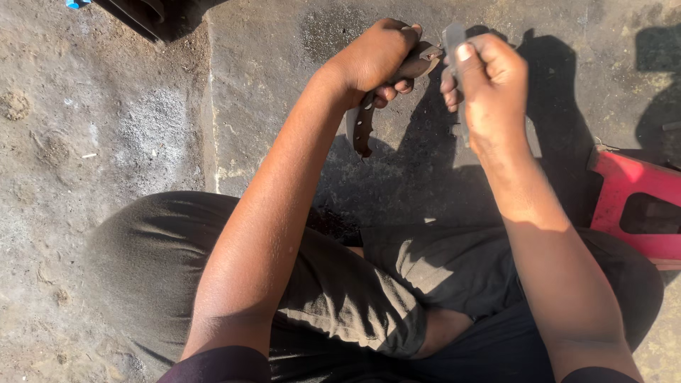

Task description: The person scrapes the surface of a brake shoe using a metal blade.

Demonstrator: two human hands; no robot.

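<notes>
Left hand (376, 57) fisted tight round the upper end of a curved rusty metal piece (363, 124), looks like a brake shoe; holed web hangs down below the fist, so the grip steadies it while the top end faces the other hand; right hand (489, 81) closed on a flat grey strip (454, 42), thumb pressed on top, fingers curled behind; strip stands near upright, upper end just beside the metal piece's top end, contact itself hidden by the fingers; both held out in front over the concrete floor (284, 42), above the knees, likely for light and elbow room; person seated, dark trousers (340, 298); red plastic stool (635, 206) close on the right; dusty ground (85, 142) to the left; hard sun, long shadows.
</notes>
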